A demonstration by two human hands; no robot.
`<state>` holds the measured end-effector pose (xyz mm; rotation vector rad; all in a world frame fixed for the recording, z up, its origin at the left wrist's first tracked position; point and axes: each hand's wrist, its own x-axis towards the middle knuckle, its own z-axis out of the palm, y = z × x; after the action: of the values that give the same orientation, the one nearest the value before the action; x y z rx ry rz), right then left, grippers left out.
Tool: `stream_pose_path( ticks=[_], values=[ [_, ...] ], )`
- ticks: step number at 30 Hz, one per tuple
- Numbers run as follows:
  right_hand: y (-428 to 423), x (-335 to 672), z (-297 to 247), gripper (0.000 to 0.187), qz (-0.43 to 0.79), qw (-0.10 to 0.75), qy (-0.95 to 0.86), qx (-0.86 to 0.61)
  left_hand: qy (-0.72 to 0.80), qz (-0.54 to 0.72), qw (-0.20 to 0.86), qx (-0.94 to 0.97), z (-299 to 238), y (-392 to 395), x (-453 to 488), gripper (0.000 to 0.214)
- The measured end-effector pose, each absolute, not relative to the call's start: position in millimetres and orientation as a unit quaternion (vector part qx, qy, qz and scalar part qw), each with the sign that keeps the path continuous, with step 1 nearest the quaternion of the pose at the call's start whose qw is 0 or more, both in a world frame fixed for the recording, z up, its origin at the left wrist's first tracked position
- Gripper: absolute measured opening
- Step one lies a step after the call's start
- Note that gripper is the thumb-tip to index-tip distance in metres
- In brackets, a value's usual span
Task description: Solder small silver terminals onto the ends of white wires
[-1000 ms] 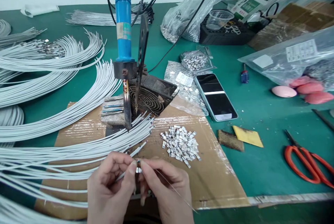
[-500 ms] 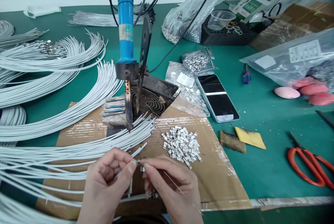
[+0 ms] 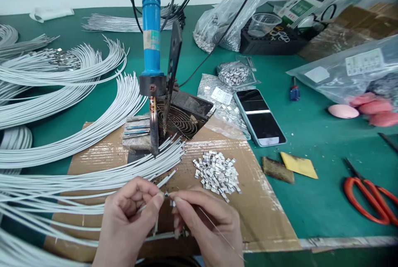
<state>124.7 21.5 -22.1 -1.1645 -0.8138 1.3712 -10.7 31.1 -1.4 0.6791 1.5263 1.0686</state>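
At the lower middle, my left hand [image 3: 132, 213] is closed in a pinch on a white cable, most of it hidden by the fingers; its small, bluish tip [image 3: 166, 194] shows between my two hands. My right hand [image 3: 207, 217] is closed too, thumb and forefinger meeting right beside that tip. From it a thin wire [image 3: 217, 228] trails down to the lower right. A small silvery metal piece [image 3: 172, 203] shows just under the right fingertips. Several white cables [image 3: 149, 171] fan out behind my hands, and a pile of small metal terminals [image 3: 217, 173] lies to the right.
A blue-handled soldering iron [image 3: 152, 51] stands upright behind the cables, near a dusty fan [image 3: 177, 120]. Cardboard [image 3: 258, 221] covers the work area. To the right are a phone [image 3: 261, 117], sponge pieces [image 3: 298, 164] and red-handled scissors [image 3: 367, 200]. Cable bundles [image 3: 62, 151] fill the left.
Both hands keep their pinch at the cable tip and have hardly moved. The whole view has shifted very slightly.
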Motion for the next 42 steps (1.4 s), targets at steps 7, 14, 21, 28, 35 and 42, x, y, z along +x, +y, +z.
stream_pose_path(
  ticks=[7,14,21,28,35,42],
  values=[
    [20,125,-28,0.008,0.603,0.552,-0.297,-0.493,0.661,0.468,0.527,0.255,7,34,-3,0.015],
    [21,125,-26,0.009,0.598,0.546,-0.329,-0.486,0.659,0.461,0.535,0.259,9,33,-3,0.017],
    [20,129,-29,0.032,0.469,0.567,-0.478,-0.480,0.654,0.440,0.545,0.287,2,32,-11,0.014],
    [20,132,-30,0.040,0.364,0.583,-0.536,-0.491,0.654,0.435,0.547,0.290,0,32,-13,0.012],
    [26,138,-24,0.006,0.519,0.538,-0.366,-0.553,0.666,0.417,0.545,0.294,10,31,-11,0.015],
    [33,137,-19,0.009,0.576,0.525,-0.380,-0.499,0.659,0.416,0.538,0.322,13,31,-10,0.013]
  ],
)
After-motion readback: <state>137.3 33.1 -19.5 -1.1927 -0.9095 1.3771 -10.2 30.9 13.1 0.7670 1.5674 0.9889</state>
